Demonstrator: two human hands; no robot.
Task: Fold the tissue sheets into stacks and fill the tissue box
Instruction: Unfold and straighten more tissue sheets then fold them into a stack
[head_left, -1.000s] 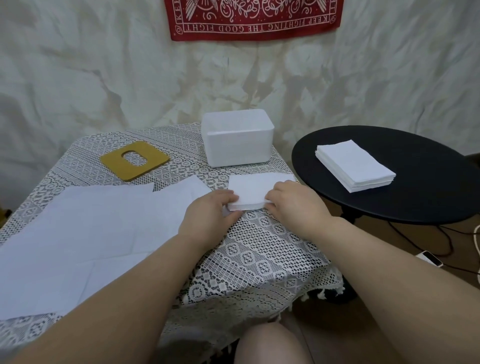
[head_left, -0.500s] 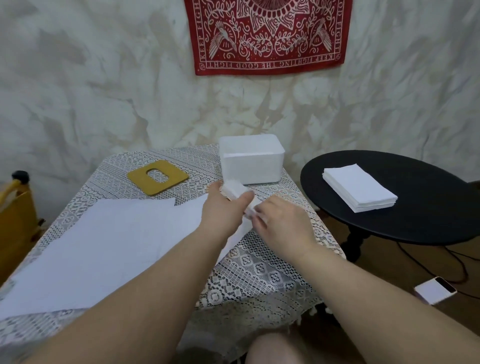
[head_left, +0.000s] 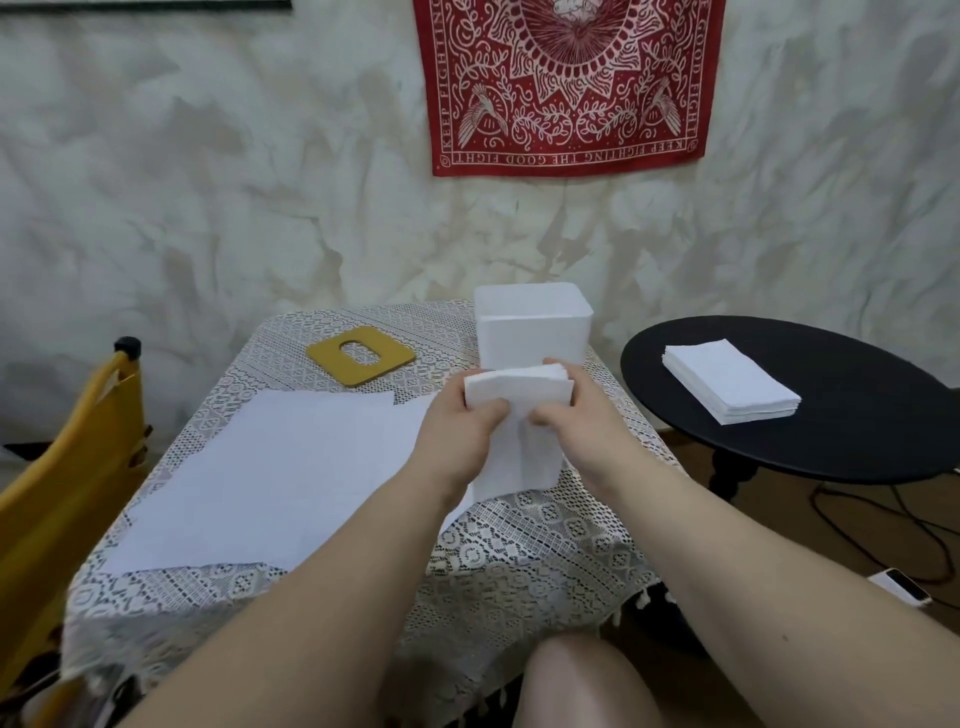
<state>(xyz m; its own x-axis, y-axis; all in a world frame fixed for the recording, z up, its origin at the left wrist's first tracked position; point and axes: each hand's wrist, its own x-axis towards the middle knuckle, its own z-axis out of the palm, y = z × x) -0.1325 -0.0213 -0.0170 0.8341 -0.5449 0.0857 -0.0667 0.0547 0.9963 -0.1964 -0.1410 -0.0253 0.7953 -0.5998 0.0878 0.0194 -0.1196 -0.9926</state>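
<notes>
White tissues (head_left: 519, 400), white box (head_left: 532, 327) — mustard lid (head_left: 361, 356) on a cream lace cloth (head_left: 519, 551). Black table (head_left: 831, 436); red bandana (head_left: 569, 85), white floral print; yellow chair (head_left: 57, 488).

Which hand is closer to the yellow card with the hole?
Left. The left hand grips the folded tissues on the side toward the yellow card; the right hand grips their far side.
</notes>
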